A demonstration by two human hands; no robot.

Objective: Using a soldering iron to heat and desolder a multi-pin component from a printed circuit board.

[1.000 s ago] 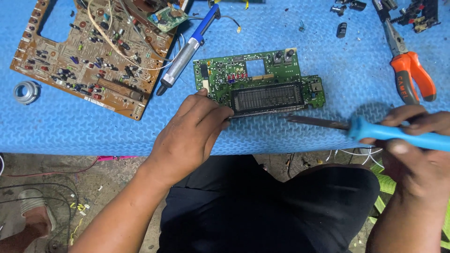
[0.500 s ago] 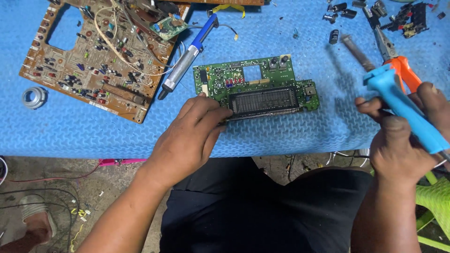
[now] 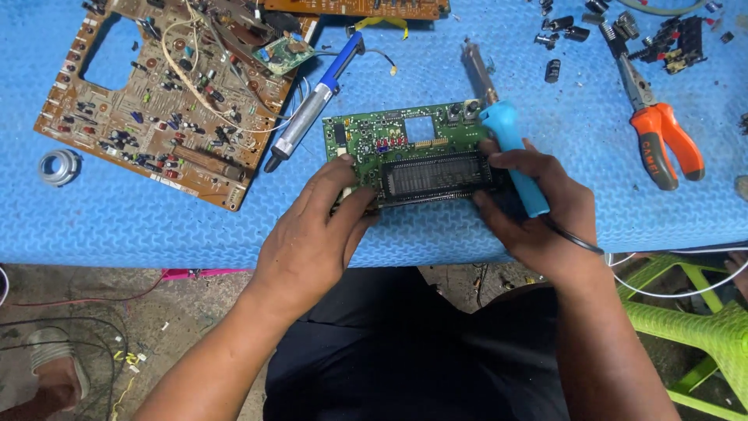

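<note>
Now, both hands on the green circuit board with a dark display strip, lying flat on the blue foam mat. Left hand curled, fingertips pinching the board's left end. Right hand closed around the blue handle of a soldering iron, thumb and fingers also pressing the board's right end; iron's metal shaft points away from the person, past the board's far edge. Beyond the left hand: a blue-and-silver desoldering pump, and further left a large brown circuit board with loose wires. Well right of the right hand, orange-handled pliers. Far left, a small solder spool.
</note>
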